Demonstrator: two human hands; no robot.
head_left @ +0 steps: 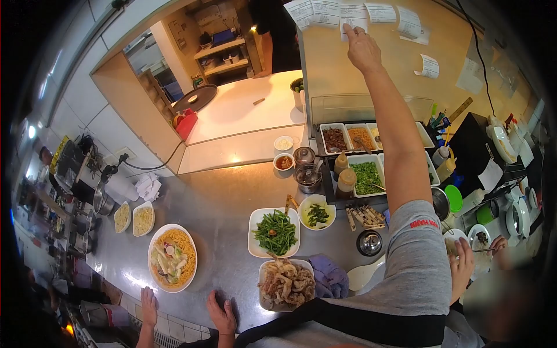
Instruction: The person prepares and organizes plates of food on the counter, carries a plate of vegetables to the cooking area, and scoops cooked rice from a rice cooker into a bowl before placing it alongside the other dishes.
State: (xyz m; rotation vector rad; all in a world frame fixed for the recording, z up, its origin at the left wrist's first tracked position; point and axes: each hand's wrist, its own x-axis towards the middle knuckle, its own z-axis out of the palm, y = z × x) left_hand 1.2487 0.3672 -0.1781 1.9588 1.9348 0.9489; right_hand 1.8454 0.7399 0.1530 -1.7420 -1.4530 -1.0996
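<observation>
My right hand [364,51] is stretched far forward, its fingertips pressed on a printed paper slip [353,17] on the upper board. My left hand [222,315] rests at the front edge of the metal counter [214,203], fingers apart and holding nothing. Between my arms are a square dish of fried food [286,285], a dish of green beans [275,233] and a bowl of leafy greens [317,214]. A white bowl of noodles with topping [173,258] stands left of them.
Another person's hand [149,307] lies at the counter edge on the left. At right, a co-worker's hands [461,267] are by small bowls. Topping trays [366,177], squeeze bottles [346,182] and a purple cloth [329,277] surround my right arm. Someone in black stands beyond the pass-through shelf [243,116].
</observation>
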